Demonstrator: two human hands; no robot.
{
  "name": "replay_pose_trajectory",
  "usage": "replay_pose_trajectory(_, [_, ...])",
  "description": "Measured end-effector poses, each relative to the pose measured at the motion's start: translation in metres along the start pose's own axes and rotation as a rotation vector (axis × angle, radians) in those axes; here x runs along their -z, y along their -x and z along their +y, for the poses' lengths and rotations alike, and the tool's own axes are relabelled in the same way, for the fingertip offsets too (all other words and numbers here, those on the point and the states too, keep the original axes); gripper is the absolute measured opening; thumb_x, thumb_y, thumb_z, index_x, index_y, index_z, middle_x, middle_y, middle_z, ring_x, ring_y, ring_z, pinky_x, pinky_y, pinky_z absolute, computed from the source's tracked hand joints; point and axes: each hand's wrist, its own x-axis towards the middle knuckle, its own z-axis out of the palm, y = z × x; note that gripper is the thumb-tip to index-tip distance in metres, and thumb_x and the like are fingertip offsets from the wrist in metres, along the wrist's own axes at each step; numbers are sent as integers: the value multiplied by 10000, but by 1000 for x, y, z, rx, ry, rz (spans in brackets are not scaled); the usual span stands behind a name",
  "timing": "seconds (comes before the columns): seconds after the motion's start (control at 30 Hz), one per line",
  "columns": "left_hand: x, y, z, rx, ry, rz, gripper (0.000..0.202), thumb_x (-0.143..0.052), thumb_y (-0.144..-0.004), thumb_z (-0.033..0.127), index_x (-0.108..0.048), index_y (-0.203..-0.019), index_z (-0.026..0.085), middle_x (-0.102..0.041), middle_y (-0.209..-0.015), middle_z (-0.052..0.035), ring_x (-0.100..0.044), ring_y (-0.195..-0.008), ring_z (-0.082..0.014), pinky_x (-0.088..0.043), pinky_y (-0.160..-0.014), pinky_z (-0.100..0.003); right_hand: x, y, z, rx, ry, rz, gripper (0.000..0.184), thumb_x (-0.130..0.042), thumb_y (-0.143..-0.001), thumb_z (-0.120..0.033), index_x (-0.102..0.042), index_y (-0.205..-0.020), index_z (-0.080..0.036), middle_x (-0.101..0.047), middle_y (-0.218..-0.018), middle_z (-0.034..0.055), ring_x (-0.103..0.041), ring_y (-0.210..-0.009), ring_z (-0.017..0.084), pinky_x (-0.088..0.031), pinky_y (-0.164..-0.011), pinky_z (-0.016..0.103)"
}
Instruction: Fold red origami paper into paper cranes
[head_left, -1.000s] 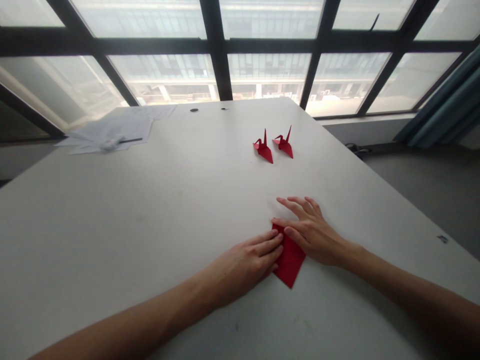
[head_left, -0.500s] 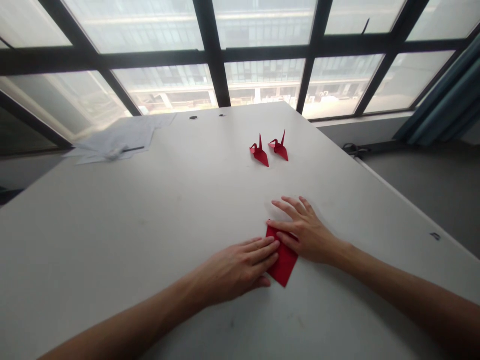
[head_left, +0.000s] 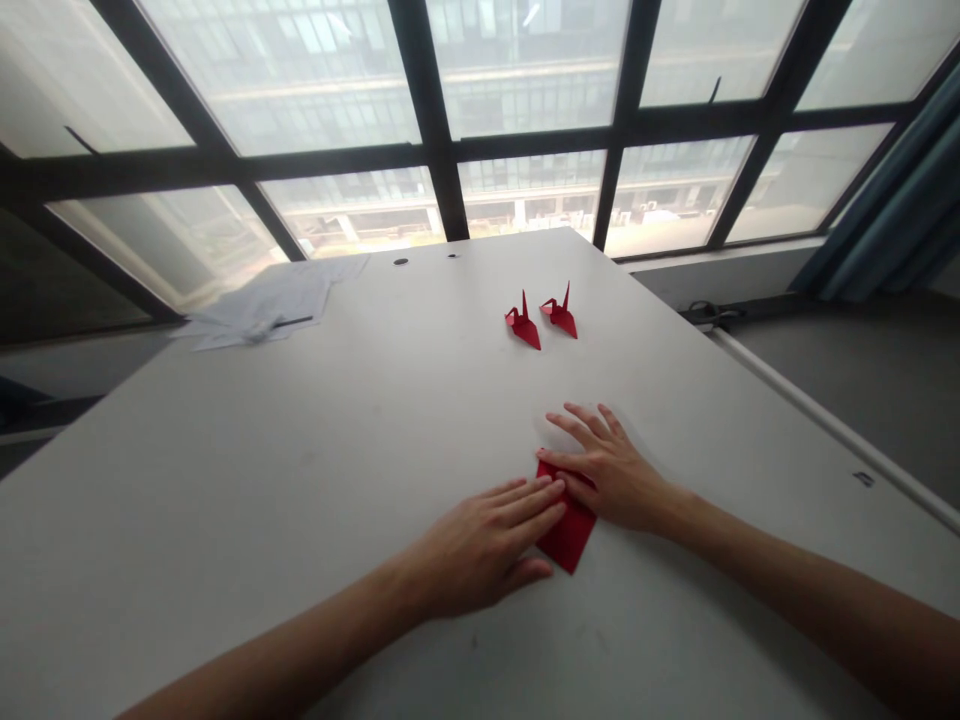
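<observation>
A folded piece of red paper (head_left: pixel 568 540) lies flat on the white table (head_left: pixel 337 450). My left hand (head_left: pixel 491 540) rests over its left side, fingers stretched out and pressing on the paper. From the right, my right hand (head_left: pixel 607 470) touches the upper part, thumb and index finger on the paper and the other fingers spread over the tabletop. Both hands are open, and they hide part of the paper's left and upper edges. Farther back stand two red paper cranes, a left one (head_left: pixel 525 328) and a right one (head_left: pixel 562 316).
White paper sheets (head_left: pixel 277 295) with a dark pen (head_left: pixel 294 321) on them lie at the far left of the table. Behind the table is a large window with dark frames (head_left: pixel 442 150). A blue curtain (head_left: pixel 862 235) hangs at the right. The table's right edge runs beside my right forearm.
The camera view has tilted up slightly. My left hand has slid a little to the right across the paper, its thumb farther out. My right hand stays nearly in place.
</observation>
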Motion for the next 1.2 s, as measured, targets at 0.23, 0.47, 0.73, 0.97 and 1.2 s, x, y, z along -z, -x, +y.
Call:
replay_pose_trajectory(0.23, [-9,-2,-1,41,-60,-45,566,-482,-1004,510,-489,-1440,149,-410,-1559,-158,-400,-1440,-306,-350,-1195,-476,0,-1,5,-11,-117,53,375,-522,-964,-218,-647,-1301,-326,-452,-1542,76,-343,-1443,325,-224,-1159,640])
replay_pose_trajectory(0.47, [-8,3,-2,113,-63,30,440,-536,-994,439,-566,-1370,213,-487,-1500,-152,-460,-1394,-319,-423,-1136,-503,24,6,1,-455,-273,139,240,-499,-972,-268,-726,-925,-206,-687,-887,57,-629,-805,211,-512,-777,370])
replay_pose_trajectory(0.73, [-8,3,-2,153,11,72,503,-575,-950,527,-583,-1342,213,-515,-1433,-161,-438,-1388,-335,-432,-1124,-510,16,17,-25,-402,-191,-34,200,-636,-885,-229,-674,-1081,-208,-641,-1029,84,-598,-969,255,-497,-854,405])
replay_pose_trajectory(0.97, [-9,3,-4,147,51,76,512,-551,-955,547,-565,-1359,232,-472,-1457,-162,-415,-1404,-333,-406,-1143,-518,19,20,-28,-447,-353,-47,190,-705,-759,-130,-618,-905,-214,-632,-983,68,-598,-935,248,-507,-839,396])
replay_pose_trajectory(1.2, [-8,1,3,171,59,19,588,-505,-966,578,-495,-1420,205,-487,-1467,-165,-396,-1417,-348,-404,-1139,-538,22,14,-30,-584,-624,-15,392,-603,-810,-145,-564,-1187,-243,-648,-836,-15,-609,-685,164,-498,-673,307])
